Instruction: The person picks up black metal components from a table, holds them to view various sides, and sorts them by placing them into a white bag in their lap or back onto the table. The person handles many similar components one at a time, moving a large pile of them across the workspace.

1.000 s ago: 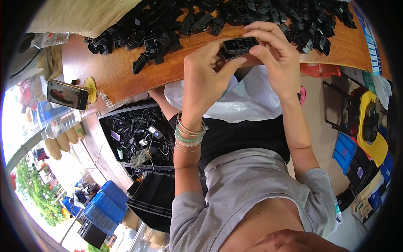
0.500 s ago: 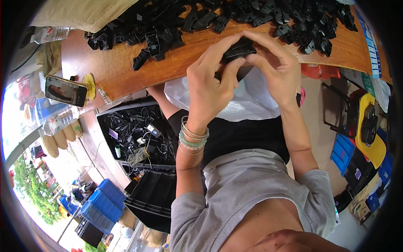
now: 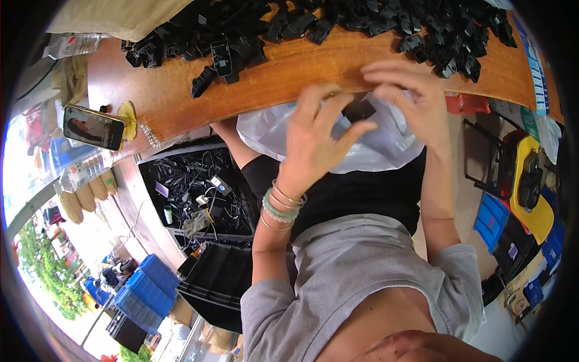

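Note:
My left hand (image 3: 321,136), with bracelets at the wrist, hovers over a white plastic bag (image 3: 386,145) on my lap. Its thumb is stretched out and its fingers are apart, holding nothing. On the other side of the bag's mouth, my right hand (image 3: 416,99) also has its fingers spread, a little smeared by motion, and nothing shows in it. Something dark (image 3: 360,110) appears in the bag between the hands, too unclear to name. Beyond them, a heap of small black plastic housings (image 3: 295,25) covers the far part of the wooden table (image 3: 163,99).
A phone (image 3: 93,128) leans at the table's left end beside a beaded string (image 3: 154,139). Below stands a black crate (image 3: 181,163) of cables and dark parts. To the right are a yellow stool (image 3: 537,211) and a red bag (image 3: 467,104); blue crates (image 3: 145,295) stand lower left.
The black plastic housing that both hands held has left them. My hands have come apart and lowered toward the bag, the right one moving to the right.

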The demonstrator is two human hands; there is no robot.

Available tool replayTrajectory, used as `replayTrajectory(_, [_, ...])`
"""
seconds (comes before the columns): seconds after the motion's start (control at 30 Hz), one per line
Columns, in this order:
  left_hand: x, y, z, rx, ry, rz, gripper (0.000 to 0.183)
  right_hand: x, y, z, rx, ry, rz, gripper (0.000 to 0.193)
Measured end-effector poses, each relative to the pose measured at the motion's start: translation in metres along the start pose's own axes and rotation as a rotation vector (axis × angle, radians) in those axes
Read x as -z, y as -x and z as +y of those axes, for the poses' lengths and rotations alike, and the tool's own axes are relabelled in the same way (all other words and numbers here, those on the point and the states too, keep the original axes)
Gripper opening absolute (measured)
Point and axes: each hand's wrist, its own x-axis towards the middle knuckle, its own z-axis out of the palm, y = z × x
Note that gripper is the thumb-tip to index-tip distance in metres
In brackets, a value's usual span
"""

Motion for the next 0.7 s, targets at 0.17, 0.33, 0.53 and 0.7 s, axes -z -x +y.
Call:
replayTrajectory(0.17, [0.003, -0.062, -0.026, -0.207, -0.365, 0.244, 0.022, -0.034, -0.038, 0.014, 0.282, 0.365, 0.206, 0.020])
replayTrajectory(0.33, [0.014, -0.084, -0.027, -0.004, -0.706, -0.015, 0.018, -0.051, -0.060, 0.022, 0.540, 0.867, 0.192, 0.027])
replayTrajectory(0.53, [0.020, -0.059, -0.033, -0.035, -0.440, 0.088, 0.019, -0.046, -0.045, 0.021, 0.457, 0.830, 0.078, 0.024])
replayTrajectory(0.7, [0.019, -0.053, -0.030, -0.108, -0.106, 0.205, 0.028, -0.045, -0.038, 0.012, 0.313, 0.331, 0.395, 0.026])
